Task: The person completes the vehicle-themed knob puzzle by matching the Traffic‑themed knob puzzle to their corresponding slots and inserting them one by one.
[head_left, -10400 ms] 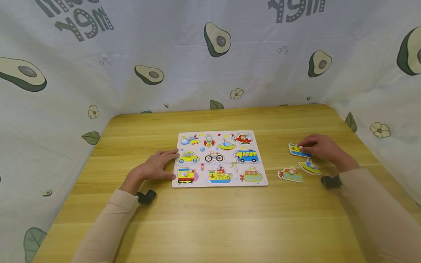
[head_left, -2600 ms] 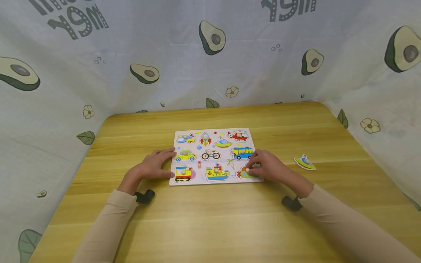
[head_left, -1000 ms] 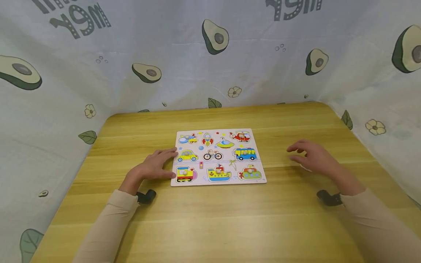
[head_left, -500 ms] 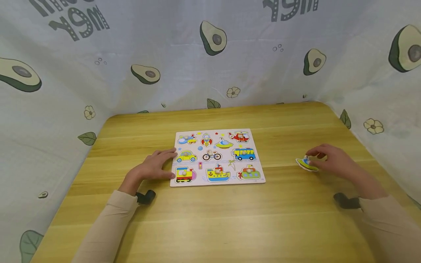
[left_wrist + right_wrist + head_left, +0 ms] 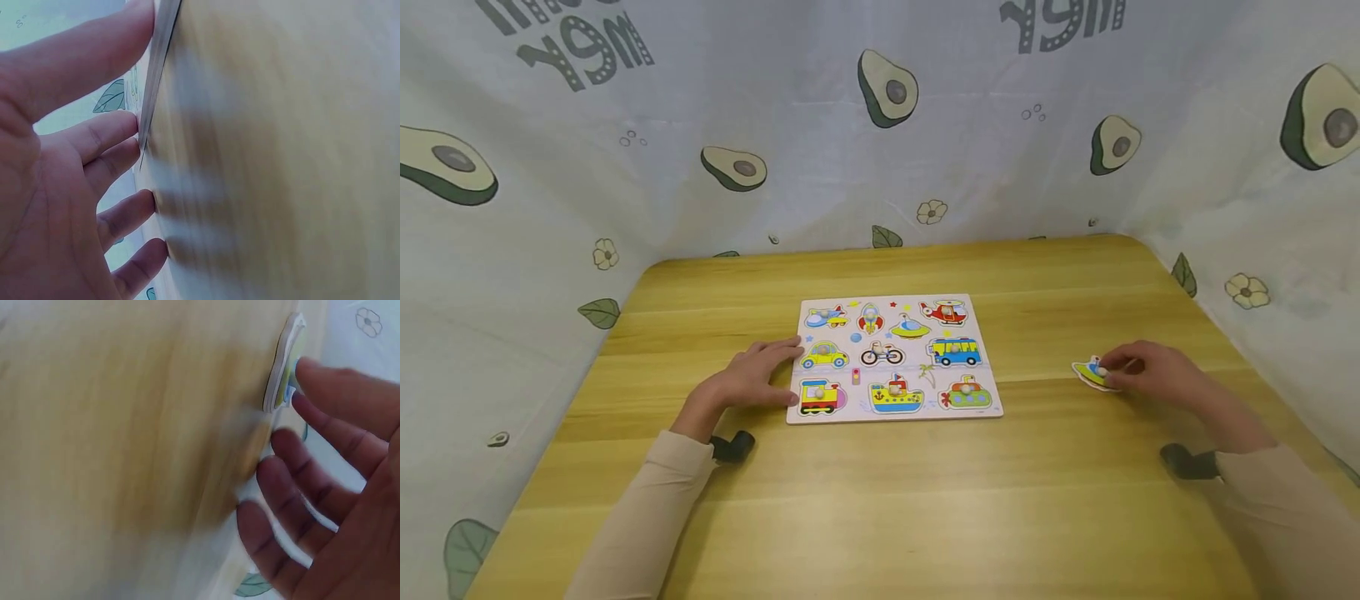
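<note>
A white peg puzzle board [image 5: 790, 421] with vehicle pieces lies mid-table. My left hand [image 5: 745, 379] rests at its left edge, fingers spread, thumb and fingertips touching the board's side; the left wrist view shows the left hand [image 5: 56, 187] with thumb and fingers extended against the thin board edge. To the right of the board, my right hand [image 5: 1161, 375] pinches the small knob of a flying saucer puzzle piece [image 5: 1086, 374] between thumb and index finger. In the right wrist view the saucer piece [image 5: 282, 369] appears edge-on, close to the tabletop, the other fingers loosely curved below.
Seated in the board are pieces such as a train [image 5: 820, 398], a ship [image 5: 897, 396], a submarine [image 5: 966, 394] and a bus [image 5: 955, 352]. The saucer spot [image 5: 911, 328] shows a printed saucer without a knob. A patterned curtain [image 5: 812, 83] surrounds the wooden table [image 5: 880, 500].
The ship and submarine pieces went from the right side of the table into the board. My right hand then returned and took hold of the saucer's knob. My left hand stayed at the board.
</note>
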`<state>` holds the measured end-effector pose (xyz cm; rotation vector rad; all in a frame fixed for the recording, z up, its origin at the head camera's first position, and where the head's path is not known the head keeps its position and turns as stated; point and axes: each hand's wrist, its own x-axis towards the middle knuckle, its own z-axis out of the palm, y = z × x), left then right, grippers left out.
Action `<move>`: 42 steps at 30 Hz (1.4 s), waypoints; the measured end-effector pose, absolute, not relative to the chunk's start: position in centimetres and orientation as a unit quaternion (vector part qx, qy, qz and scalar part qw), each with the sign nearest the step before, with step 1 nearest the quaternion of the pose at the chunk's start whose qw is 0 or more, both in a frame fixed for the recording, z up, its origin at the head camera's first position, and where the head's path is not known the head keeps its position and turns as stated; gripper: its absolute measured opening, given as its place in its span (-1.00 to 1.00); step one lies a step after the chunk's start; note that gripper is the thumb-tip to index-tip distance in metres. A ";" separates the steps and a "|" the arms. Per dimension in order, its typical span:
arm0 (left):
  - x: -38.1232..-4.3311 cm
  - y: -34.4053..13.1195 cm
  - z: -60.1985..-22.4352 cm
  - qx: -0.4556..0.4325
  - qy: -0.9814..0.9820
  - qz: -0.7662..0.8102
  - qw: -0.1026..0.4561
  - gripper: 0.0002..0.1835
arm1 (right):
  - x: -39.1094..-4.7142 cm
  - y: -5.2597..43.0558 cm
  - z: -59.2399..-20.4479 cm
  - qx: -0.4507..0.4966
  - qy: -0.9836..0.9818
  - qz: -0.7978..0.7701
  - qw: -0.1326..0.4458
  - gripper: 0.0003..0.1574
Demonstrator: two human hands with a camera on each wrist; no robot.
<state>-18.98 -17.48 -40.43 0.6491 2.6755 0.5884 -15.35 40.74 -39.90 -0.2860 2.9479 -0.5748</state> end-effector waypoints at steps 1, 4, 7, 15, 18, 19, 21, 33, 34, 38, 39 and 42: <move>-19.0 -17.5 -40.5 0.227 0.938 0.206 0.163 -0.14 | -15.4 40.7 -39.9 -0.091 0.976 -0.189 0.064 -0.64; -19.0 -17.4 -40.6 0.226 0.938 0.207 0.162 -0.14 | -15.6 40.6 -39.9 -0.079 0.979 -0.178 0.067 -0.64; -19.0 -17.3 -40.6 0.228 0.937 0.209 0.162 -0.14 | -15.8 40.3 -39.8 -0.077 0.980 -0.171 0.068 -0.64; -19.0 -17.2 -40.7 0.230 0.937 0.209 0.159 -0.14 | -15.9 39.7 -39.9 -0.083 0.977 -0.183 0.065 -0.64; -19.0 -17.2 -40.7 0.229 0.937 0.210 0.159 -0.14 | -15.9 39.7 -40.0 -0.072 0.978 -0.186 0.066 -0.61; -19.0 -17.2 -40.7 0.229 0.937 0.210 0.159 -0.14 | -15.9 39.8 -40.0 -0.069 0.978 -0.188 0.066 -0.61; -19.0 -17.2 -40.7 0.228 0.937 0.210 0.161 -0.14 | -15.9 39.8 -40.0 -0.062 0.977 -0.192 0.067 -0.61; -18.9 -17.4 -40.4 0.222 0.938 0.212 0.162 -0.14 | -16.1 40.0 -40.3 -0.057 0.978 -0.194 0.053 -0.65; -18.9 -17.4 -40.4 0.221 0.938 0.212 0.163 -0.14 | -16.2 40.0 -40.3 -0.058 0.978 -0.194 0.051 -0.66; -18.9 -17.6 -40.5 0.220 0.938 0.209 0.167 -0.14 | -16.4 39.5 -40.1 -0.066 0.979 -0.191 0.035 -0.69; -19.0 -17.5 -40.5 0.220 0.938 0.210 0.167 -0.14 | -16.4 39.3 -40.0 -0.068 0.979 -0.192 0.032 -0.69; -19.1 -17.5 -40.5 0.219 0.938 0.210 0.167 -0.14 | -16.7 38.5 -39.6 -0.073 0.976 -0.205 0.031 -0.68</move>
